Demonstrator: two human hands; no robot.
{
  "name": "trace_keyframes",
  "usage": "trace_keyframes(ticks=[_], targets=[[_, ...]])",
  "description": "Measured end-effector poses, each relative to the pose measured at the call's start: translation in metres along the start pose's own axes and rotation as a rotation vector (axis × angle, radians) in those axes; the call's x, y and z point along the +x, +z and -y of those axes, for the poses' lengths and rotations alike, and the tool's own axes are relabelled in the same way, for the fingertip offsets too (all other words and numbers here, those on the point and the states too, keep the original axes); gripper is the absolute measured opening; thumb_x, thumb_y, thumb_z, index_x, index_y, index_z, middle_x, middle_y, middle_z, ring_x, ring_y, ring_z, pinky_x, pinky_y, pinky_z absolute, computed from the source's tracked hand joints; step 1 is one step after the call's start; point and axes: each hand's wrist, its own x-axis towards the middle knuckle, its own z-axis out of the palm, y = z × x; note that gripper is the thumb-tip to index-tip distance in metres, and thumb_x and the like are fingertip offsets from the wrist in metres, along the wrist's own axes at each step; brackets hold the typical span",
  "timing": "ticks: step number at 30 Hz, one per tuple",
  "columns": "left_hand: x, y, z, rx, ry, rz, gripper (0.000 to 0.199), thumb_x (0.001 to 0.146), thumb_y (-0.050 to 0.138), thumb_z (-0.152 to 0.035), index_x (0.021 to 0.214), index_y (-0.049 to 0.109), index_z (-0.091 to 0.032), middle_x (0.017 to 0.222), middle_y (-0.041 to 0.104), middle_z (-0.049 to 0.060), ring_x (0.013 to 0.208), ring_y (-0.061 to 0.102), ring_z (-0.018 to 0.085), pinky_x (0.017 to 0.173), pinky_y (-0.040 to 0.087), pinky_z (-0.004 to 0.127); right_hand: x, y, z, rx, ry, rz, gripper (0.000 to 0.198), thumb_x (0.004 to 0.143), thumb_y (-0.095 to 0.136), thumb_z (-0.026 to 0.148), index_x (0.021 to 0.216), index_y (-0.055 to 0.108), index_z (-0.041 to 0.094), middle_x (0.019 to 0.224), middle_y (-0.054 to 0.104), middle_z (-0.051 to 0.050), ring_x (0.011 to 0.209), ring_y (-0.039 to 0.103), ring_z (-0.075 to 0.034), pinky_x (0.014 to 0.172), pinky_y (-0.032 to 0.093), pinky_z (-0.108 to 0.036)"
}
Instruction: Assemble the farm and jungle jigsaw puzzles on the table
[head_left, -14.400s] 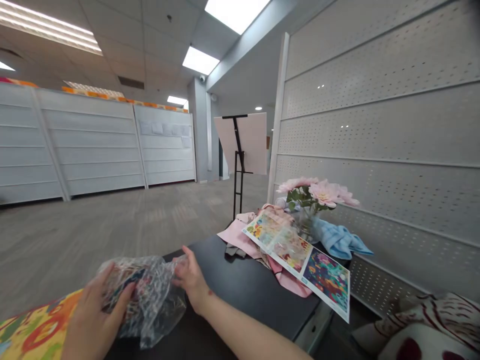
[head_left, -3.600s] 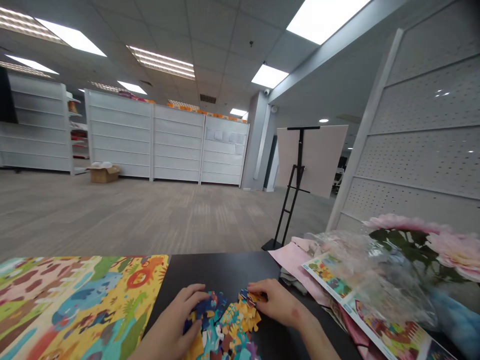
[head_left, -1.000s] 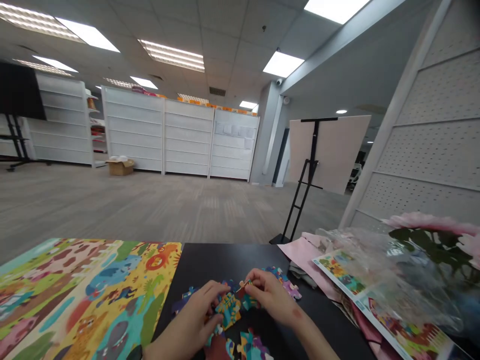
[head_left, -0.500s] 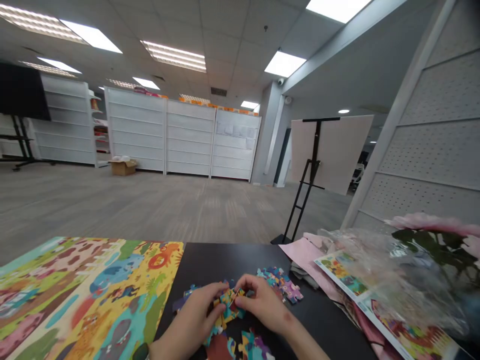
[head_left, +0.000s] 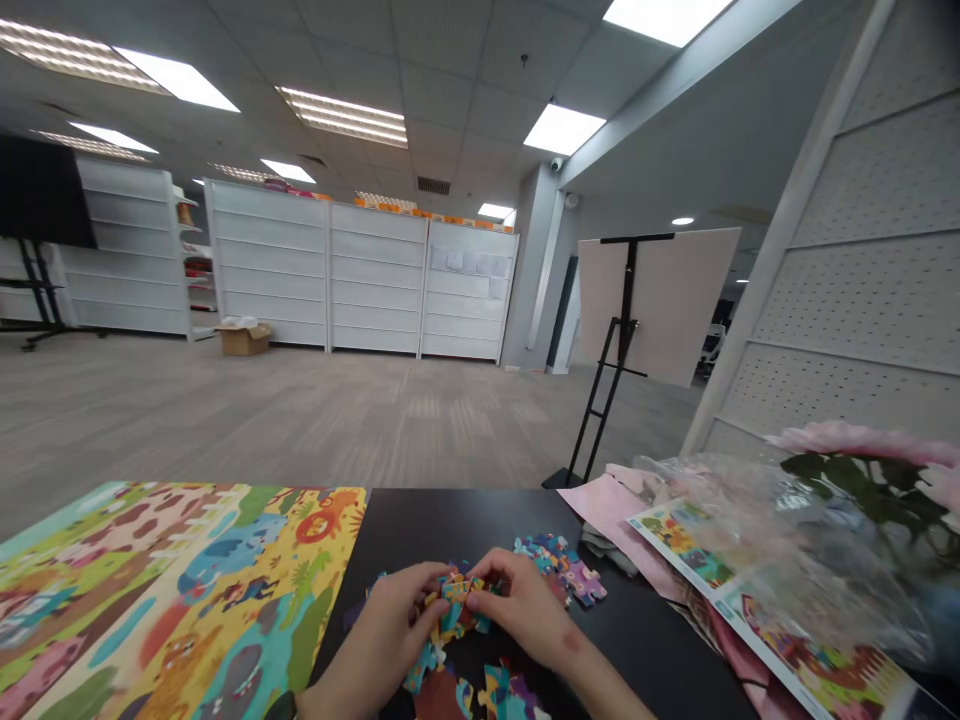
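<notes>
Both hands are close together over the dark table [head_left: 420, 515], at a small pile of colourful jigsaw puzzle pieces [head_left: 456, 618]. My left hand [head_left: 401, 615] pinches puzzle pieces between thumb and fingers. From the other side, my right hand [head_left: 517, 600] pinches pieces at the same spot; exactly which piece each hand has cannot be made out. More loose pieces [head_left: 559, 568] lie in a heap beyond my right hand. Nearer me, between the forearms, are further puzzle pieces [head_left: 499, 692] and a brownish-red one [head_left: 442, 695].
A bright animal picture board [head_left: 225, 590] covers the table's left side. On the right lie pink cloth [head_left: 611, 510], a printed picture sheet [head_left: 690, 550], clear plastic wrapping [head_left: 795, 540] and pink flowers [head_left: 862, 445]. Past the table stand an easel [head_left: 619, 340] and white shelves [head_left: 379, 280].
The fingers have shifted slightly around the puzzle pieces between them, and those pieces have turned a little. The camera view has moved slightly. The other heaps stay put.
</notes>
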Motion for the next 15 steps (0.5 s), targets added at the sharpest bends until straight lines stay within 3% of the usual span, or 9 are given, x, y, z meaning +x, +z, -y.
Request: trace_keyframes(ticks=[4,9,12,15], targets=[[0.002,-0.002,-0.001,-0.003,-0.011,0.006,0.028,0.089,0.061,-0.026,0.114,0.073,-0.023,0.091,0.077,0.003,0.074,0.068,0.018,0.069,0.052,0.025,0.002,-0.010,0.004,0.065,0.023,-0.016,0.015,0.076,0.076,0.033,0.078,0.072,0.018,0.077,0.073,-0.002,0.071,0.064,-0.018,0.063,0.043,-0.027],[0.003,-0.002,0.000,0.003,-0.023,0.039,0.030,0.090,0.059,-0.027,0.116,0.072,-0.021,0.087,0.076,0.003,0.071,0.067,0.017,0.064,0.051,0.023,0.005,-0.029,0.000,0.198,0.061,-0.018,0.029,0.075,0.077,0.045,0.074,0.064,0.018,0.077,0.073,-0.004,0.072,0.065,-0.018,0.066,0.045,-0.028],[0.001,0.000,0.001,0.018,0.012,0.010,0.028,0.090,0.060,-0.026,0.115,0.072,-0.022,0.090,0.077,0.003,0.074,0.069,0.018,0.068,0.053,0.024,0.004,-0.025,-0.004,0.276,0.096,0.066,0.041,0.070,0.080,0.048,0.094,0.068,0.018,0.089,0.075,-0.006,0.074,0.069,-0.020,0.067,0.049,-0.029],[0.000,0.000,0.003,0.037,0.065,-0.033,0.027,0.089,0.062,-0.023,0.113,0.073,-0.025,0.097,0.078,0.003,0.081,0.071,0.019,0.075,0.055,0.025,0.001,-0.013,-0.008,0.167,0.110,0.129,0.047,0.067,0.081,0.035,0.110,0.072,0.019,0.097,0.074,-0.004,0.074,0.068,-0.018,0.064,0.047,-0.026]])
